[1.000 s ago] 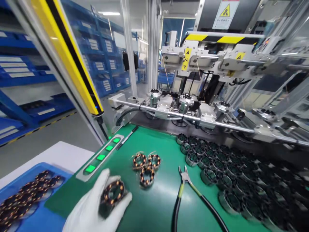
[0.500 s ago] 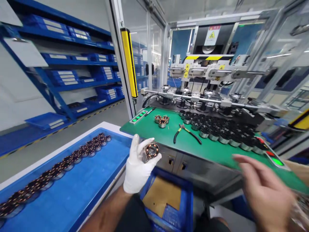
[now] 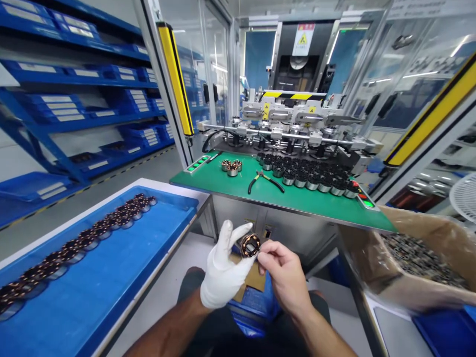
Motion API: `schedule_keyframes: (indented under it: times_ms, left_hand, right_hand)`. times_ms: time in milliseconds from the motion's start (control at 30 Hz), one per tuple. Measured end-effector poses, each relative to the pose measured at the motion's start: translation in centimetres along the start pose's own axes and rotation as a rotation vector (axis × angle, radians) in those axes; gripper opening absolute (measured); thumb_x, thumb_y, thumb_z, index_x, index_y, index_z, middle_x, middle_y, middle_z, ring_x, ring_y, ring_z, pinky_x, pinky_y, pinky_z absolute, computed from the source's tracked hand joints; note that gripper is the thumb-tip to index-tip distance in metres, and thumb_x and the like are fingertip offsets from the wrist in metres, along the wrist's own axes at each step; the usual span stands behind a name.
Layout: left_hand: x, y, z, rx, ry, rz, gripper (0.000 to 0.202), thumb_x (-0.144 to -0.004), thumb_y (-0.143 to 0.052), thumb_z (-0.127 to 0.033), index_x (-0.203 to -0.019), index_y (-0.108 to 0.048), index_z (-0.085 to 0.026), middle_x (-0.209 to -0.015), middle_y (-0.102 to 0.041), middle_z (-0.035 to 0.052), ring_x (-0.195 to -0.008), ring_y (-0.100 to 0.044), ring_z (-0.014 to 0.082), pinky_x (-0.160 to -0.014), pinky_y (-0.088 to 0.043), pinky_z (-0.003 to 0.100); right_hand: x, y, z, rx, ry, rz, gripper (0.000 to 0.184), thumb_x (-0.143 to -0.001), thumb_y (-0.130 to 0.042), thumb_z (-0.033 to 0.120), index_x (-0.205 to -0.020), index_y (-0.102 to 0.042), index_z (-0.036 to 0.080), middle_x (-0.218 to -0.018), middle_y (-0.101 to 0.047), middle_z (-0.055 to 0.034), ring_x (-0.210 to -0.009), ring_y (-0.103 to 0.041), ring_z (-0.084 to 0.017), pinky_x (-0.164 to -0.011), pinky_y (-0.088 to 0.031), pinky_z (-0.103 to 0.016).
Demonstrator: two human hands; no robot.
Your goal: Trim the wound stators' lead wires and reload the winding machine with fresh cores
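In my white-gloved left hand (image 3: 227, 270) I hold a copper-wound motor stator (image 3: 250, 245), its round face turned up towards me. My bare right hand (image 3: 284, 275) is at the stator's right edge, thumb and forefinger pinched together. What lies between those fingertips is too small to make out. Beyond both hands, black-handled cutting pliers (image 3: 265, 181) lie spread on the green work surface (image 3: 208, 184). A small group of wound stators (image 3: 232, 169) stands to the left of the pliers.
Rows of black-topped stators (image 3: 310, 176) stand before the winding machine (image 3: 293, 121). On my left, a blue tray (image 3: 122, 277) holds a long band of wound stators (image 3: 89, 238). At right is a cardboard box (image 3: 394, 270) of small metal parts. A blue crate (image 3: 256, 310) sits below my hands.
My right hand has come in from the right to the stator, its fingers now pinched. The left hand still holds the stator. The view has shifted to the right.
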State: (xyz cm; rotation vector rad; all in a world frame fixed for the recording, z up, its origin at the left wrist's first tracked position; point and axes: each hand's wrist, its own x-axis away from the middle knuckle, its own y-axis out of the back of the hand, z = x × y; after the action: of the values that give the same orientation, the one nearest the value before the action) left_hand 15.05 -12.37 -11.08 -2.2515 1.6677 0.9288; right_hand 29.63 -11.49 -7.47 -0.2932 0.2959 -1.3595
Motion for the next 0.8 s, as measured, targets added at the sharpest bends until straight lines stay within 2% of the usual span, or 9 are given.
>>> schedule_keyframes:
  times_ms: [200, 300, 433, 567, 800]
  left_hand:
    - [-0.3, -1.0, 0.3, -0.02, -0.082, 0.053, 0.084, -0.085, -0.066, -0.018, -0.152, -0.017, -0.027, -0.132, -0.064, 0.0128, -0.117, -0.064, 0.0211, -0.101, -0.053, 0.037]
    - [-0.3, -0.9, 0.5, -0.04, -0.127, 0.072, 0.086, -0.084, -0.067, -0.015, -0.153, -0.015, -0.026, -0.13, -0.065, 0.0129, -0.115, -0.065, 0.021, -0.099, -0.054, 0.038]
    - [-0.2, -0.1, 0.8, -0.067, -0.137, 0.078, 0.085, -0.085, -0.067, -0.015, -0.152, -0.017, -0.025, -0.127, -0.067, 0.0134, -0.113, -0.067, 0.0218, -0.098, -0.055, 0.04]
    - [-0.2, 0.7, 1.1, -0.077, -0.021, 0.104, 0.08, -0.083, -0.069, -0.019, -0.15, -0.024, -0.022, -0.126, -0.068, 0.013, -0.112, -0.067, 0.0219, -0.098, -0.054, 0.037]
    - [-1.1, 1.8, 1.5, 0.054, 0.291, 0.162, 0.083, -0.079, -0.07, -0.02, -0.149, -0.027, -0.02, -0.128, -0.065, 0.0127, -0.117, -0.064, 0.0225, -0.102, -0.052, 0.037]
  right_hand:
    - [-0.5, 1.1, 0.2, -0.012, -0.128, 0.041, 0.034, -0.068, -0.081, 0.041, -0.063, -0.059, 0.016, -0.053, -0.052, 0.0058, -0.048, -0.044, -0.005, -0.051, -0.035, -0.019]
    - [-1.0, 1.4, 0.4, -0.065, -0.277, 0.105, 0.036, -0.067, -0.08, 0.044, -0.062, -0.058, 0.016, -0.047, -0.052, 0.005, -0.044, -0.044, -0.006, -0.048, -0.035, -0.02]
    - [-1.5, 1.5, 0.3, -0.108, -0.429, 0.155, 0.035, -0.064, -0.082, 0.04, -0.06, -0.058, 0.015, -0.048, -0.057, 0.0031, -0.042, -0.051, -0.007, -0.045, -0.04, -0.019]
    - [-1.6, 1.3, -0.1, -0.097, -0.503, 0.207, 0.03, -0.061, -0.083, 0.032, -0.061, -0.059, 0.014, -0.051, -0.063, 0.002, -0.037, -0.053, -0.007, -0.039, -0.039, -0.017]
    - [-0.6, 1.8, -0.5, -0.019, -0.563, 0.269, 0.013, -0.063, -0.075, 0.019, -0.072, -0.068, 0.012, -0.044, -0.057, 0.0047, -0.032, -0.039, -0.002, -0.033, -0.027, -0.013]
